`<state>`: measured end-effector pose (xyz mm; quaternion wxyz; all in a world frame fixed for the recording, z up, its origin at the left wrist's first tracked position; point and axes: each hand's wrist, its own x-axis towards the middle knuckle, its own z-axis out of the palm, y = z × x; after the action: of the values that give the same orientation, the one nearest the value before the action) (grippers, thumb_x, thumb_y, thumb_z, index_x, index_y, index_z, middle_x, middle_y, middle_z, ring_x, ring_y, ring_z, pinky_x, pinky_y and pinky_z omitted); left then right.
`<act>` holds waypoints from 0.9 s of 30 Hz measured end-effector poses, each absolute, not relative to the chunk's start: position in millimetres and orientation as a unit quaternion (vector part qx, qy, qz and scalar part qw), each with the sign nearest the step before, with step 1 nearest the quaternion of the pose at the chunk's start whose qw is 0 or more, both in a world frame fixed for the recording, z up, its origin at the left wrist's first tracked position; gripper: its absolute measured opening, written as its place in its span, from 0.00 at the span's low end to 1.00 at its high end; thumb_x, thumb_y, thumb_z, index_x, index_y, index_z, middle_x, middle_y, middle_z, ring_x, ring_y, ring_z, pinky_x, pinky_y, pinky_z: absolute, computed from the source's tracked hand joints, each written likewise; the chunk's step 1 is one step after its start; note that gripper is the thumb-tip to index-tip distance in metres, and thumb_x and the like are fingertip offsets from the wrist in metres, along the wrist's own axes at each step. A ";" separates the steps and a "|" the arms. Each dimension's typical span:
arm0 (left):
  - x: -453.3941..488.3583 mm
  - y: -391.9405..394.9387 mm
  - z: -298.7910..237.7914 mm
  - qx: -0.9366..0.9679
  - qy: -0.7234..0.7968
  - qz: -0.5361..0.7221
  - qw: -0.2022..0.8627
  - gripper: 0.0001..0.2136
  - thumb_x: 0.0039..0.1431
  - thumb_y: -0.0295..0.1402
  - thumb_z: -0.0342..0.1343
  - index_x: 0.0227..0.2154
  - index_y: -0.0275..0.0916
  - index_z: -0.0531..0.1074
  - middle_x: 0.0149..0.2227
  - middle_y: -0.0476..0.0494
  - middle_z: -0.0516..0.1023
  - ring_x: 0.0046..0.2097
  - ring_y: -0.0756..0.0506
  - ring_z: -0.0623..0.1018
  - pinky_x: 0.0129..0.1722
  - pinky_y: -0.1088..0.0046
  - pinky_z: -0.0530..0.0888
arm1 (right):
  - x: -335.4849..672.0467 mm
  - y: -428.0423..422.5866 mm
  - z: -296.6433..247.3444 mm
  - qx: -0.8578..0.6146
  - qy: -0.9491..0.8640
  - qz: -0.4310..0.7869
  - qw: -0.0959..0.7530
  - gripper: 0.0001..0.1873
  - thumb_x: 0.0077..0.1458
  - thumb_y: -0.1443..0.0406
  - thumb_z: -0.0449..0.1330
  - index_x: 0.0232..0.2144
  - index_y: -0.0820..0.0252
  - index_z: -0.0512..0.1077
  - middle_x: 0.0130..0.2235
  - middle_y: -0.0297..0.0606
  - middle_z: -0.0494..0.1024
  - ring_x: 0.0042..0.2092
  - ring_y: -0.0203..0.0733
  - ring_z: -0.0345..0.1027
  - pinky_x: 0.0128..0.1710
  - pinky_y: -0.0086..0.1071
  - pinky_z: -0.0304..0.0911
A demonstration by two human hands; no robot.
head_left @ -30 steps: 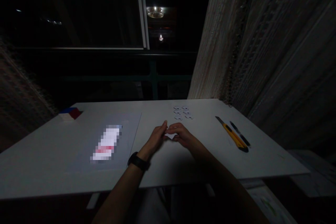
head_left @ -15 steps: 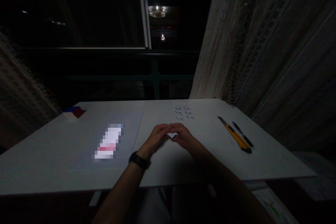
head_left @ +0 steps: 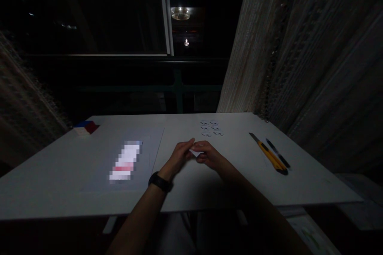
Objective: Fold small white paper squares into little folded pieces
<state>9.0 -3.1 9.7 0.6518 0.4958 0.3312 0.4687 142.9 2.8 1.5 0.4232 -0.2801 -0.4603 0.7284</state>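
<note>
Both hands meet over the middle of the white table (head_left: pixel 299 183) in dim light. My left hand (head_left: pixel 178 156), with a black watch on its wrist, pinches one edge of a small white paper piece (head_left: pixel 195 152). My right hand (head_left: pixel 209 154) curls its fingers round the other side of the same piece. Several small white cut-out pieces (head_left: pixel 211 128) lie in rows on the table just beyond my hands.
A yellow utility knife (head_left: pixel 269 154) and a black pen (head_left: pixel 277 153) lie side by side at the right. A large sheet with a blurred patch (head_left: pixel 131 159) lies at the left, a red and blue block (head_left: pixel 85 127) at the far left corner. Curtains hang at the right.
My fingers have shifted slightly on the small paper piece; the left fingers now stretch out a little. The view has drifted slightly.
</note>
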 end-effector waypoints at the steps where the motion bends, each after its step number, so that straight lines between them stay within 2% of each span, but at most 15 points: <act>1: 9.3 -3.3 10.1 0.489 0.332 0.472 0.655 0.17 0.47 0.44 0.58 0.19 0.33 0.67 0.17 0.55 0.56 0.19 0.57 0.54 0.18 0.78 0.51 | 143.7 2.8 1.9 -0.276 -0.464 0.732 0.415 0.10 0.38 0.65 0.64 0.19 0.65 0.67 0.17 0.27 0.60 0.16 0.22 0.40 0.16 0.24 0.31; 4: 9.8 -3.4 10.9 0.483 0.334 0.473 0.657 0.18 0.46 0.45 0.58 0.16 0.34 0.64 0.15 0.57 0.53 0.18 0.57 0.52 0.18 0.78 0.50 | 145.0 3.3 1.4 -0.265 -0.473 0.735 0.406 0.10 0.39 0.64 0.65 0.20 0.65 0.68 0.18 0.28 0.62 0.17 0.22 0.40 0.16 0.24 0.31; 12: 9.6 -2.3 10.2 0.487 0.344 0.470 0.650 0.17 0.44 0.45 0.59 0.19 0.33 0.67 0.18 0.52 0.62 0.21 0.56 0.58 0.20 0.78 0.53 | 145.2 3.7 -0.1 -0.268 -0.471 0.737 0.404 0.10 0.39 0.64 0.65 0.21 0.66 0.69 0.20 0.31 0.67 0.16 0.22 0.39 0.16 0.24 0.32; 16: 9.3 0.5 6.9 0.498 0.334 0.473 0.646 0.18 0.45 0.44 0.58 0.16 0.34 0.64 0.16 0.55 0.56 0.20 0.56 0.54 0.19 0.78 0.51 | 145.7 1.9 2.9 -0.265 -0.473 0.738 0.402 0.11 0.38 0.63 0.65 0.22 0.66 0.70 0.20 0.33 0.69 0.16 0.22 0.39 0.16 0.24 0.33; 21: 9.2 2.4 3.8 0.512 0.337 0.480 0.627 0.17 0.46 0.43 0.58 0.15 0.34 0.65 0.16 0.54 0.56 0.20 0.56 0.55 0.20 0.77 0.52 | 147.0 1.3 3.1 -0.240 -0.470 0.750 0.398 0.11 0.42 0.62 0.63 0.22 0.66 0.70 0.17 0.30 0.64 0.17 0.23 0.39 0.16 0.24 0.34; 27: 9.9 0.3 7.7 0.520 0.321 0.481 0.628 0.15 0.46 0.43 0.57 0.21 0.33 0.72 0.20 0.49 0.65 0.23 0.53 0.62 0.23 0.77 0.58 | 145.9 4.3 -1.3 -0.246 -0.439 0.761 0.410 0.15 0.43 0.57 0.62 0.21 0.65 0.69 0.12 0.24 0.54 0.15 0.25 0.40 0.15 0.24 0.35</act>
<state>9.9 0.3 7.7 0.6283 0.5204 0.3210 0.4810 145.9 4.3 -1.3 0.4100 -0.2460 -0.4393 0.7605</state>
